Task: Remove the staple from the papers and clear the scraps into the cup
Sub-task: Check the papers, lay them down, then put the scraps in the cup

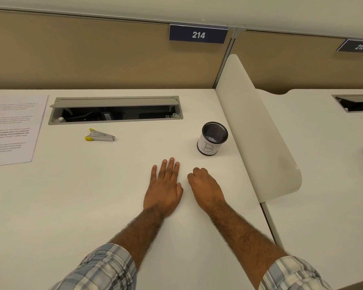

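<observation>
Two checked sleeves point(105, 266) come in over the near edge of the white worktop point(61, 206), with bare forearms reaching towards the middle. The left hand point(166, 185) lies flat on the worktop, fingers straight and close together. Just beside it, not touching, the right hand point(204, 185) rests with its fingers curled under into a loose fist; nothing shows in its grasp.

Beyond the right hand, near the right edge, stands the cup point(212, 139), a black mesh pot wrapped in a white label marked "B", upright and close to the white divider point(256, 132). The papers point(11, 128) lie flat at the left edge, well apart from both hands. Between the papers and the cup, nearer the papers, lies the staple remover point(100, 136), metal with yellow grips. Behind it an open cable tray point(115, 110) is set in along the back edge. On the partition above hangs a blue plate point(198, 34) reading 214.
</observation>
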`<state>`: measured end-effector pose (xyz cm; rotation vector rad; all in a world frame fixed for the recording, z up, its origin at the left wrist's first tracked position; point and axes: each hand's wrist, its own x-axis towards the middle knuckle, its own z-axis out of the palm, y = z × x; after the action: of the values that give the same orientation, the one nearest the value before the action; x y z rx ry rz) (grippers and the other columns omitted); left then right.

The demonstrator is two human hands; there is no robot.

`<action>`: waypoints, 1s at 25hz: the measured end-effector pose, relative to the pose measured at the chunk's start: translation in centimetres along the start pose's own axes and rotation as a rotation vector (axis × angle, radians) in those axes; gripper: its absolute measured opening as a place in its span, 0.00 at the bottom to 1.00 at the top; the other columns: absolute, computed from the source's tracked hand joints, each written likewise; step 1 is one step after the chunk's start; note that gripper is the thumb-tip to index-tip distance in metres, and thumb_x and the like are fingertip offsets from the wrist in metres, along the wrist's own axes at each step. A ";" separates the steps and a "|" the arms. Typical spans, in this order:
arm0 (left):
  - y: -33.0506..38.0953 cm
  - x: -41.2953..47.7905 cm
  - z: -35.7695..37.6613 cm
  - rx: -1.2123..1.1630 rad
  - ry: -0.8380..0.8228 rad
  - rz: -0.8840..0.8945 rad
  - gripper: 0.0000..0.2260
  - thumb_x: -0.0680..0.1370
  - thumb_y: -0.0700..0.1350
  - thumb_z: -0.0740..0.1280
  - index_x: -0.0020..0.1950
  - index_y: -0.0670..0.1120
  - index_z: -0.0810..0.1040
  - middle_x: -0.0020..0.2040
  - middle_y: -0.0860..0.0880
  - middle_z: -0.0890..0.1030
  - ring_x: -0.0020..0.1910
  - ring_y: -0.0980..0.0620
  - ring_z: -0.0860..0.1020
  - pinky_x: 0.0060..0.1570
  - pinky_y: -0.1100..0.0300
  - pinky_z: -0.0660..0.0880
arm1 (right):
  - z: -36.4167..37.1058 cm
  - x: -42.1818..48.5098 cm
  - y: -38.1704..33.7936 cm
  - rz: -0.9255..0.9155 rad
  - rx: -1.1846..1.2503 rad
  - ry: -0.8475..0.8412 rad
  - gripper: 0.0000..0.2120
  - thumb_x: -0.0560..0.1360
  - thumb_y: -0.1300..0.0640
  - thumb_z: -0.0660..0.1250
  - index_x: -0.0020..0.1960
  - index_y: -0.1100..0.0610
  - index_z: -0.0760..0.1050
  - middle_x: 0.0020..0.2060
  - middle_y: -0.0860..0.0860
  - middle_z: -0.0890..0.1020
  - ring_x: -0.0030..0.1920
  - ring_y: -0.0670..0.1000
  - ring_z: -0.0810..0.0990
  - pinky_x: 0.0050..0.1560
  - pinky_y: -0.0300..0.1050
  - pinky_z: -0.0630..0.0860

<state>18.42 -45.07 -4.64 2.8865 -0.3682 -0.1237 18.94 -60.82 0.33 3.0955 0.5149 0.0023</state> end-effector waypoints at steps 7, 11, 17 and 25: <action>0.1 -0.1 -0.2 -0.019 0.016 0.001 0.31 0.82 0.54 0.41 0.85 0.47 0.45 0.85 0.47 0.44 0.84 0.46 0.43 0.82 0.43 0.42 | 1.1 1.3 1.3 0.225 0.308 -0.034 0.07 0.74 0.67 0.63 0.48 0.60 0.79 0.46 0.55 0.80 0.47 0.55 0.77 0.44 0.48 0.75; 0.2 -0.1 -0.5 -0.025 0.014 0.004 0.32 0.80 0.55 0.39 0.85 0.47 0.44 0.85 0.47 0.43 0.84 0.46 0.42 0.82 0.43 0.42 | -1.3 -0.1 2.7 0.656 1.085 0.090 0.08 0.70 0.69 0.69 0.40 0.58 0.82 0.34 0.51 0.83 0.34 0.49 0.79 0.40 0.39 0.76; 0.1 -0.1 -0.3 -0.042 0.030 0.000 0.31 0.81 0.53 0.44 0.85 0.46 0.47 0.85 0.47 0.47 0.84 0.46 0.45 0.82 0.42 0.43 | -8.4 1.6 6.0 0.687 1.680 0.202 0.08 0.72 0.75 0.68 0.42 0.63 0.80 0.34 0.57 0.81 0.33 0.52 0.78 0.38 0.41 0.78; 0.2 -0.1 -0.3 -0.035 0.029 -0.004 0.31 0.81 0.52 0.46 0.85 0.46 0.49 0.85 0.46 0.48 0.84 0.46 0.47 0.82 0.41 0.46 | -9.7 9.6 10.5 0.567 0.978 0.282 0.09 0.70 0.69 0.68 0.40 0.56 0.82 0.34 0.54 0.83 0.33 0.52 0.80 0.43 0.48 0.81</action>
<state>18.32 -45.15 -4.29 2.8511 -0.3515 -0.0876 31.42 -67.57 10.10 4.0827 -0.5948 0.2656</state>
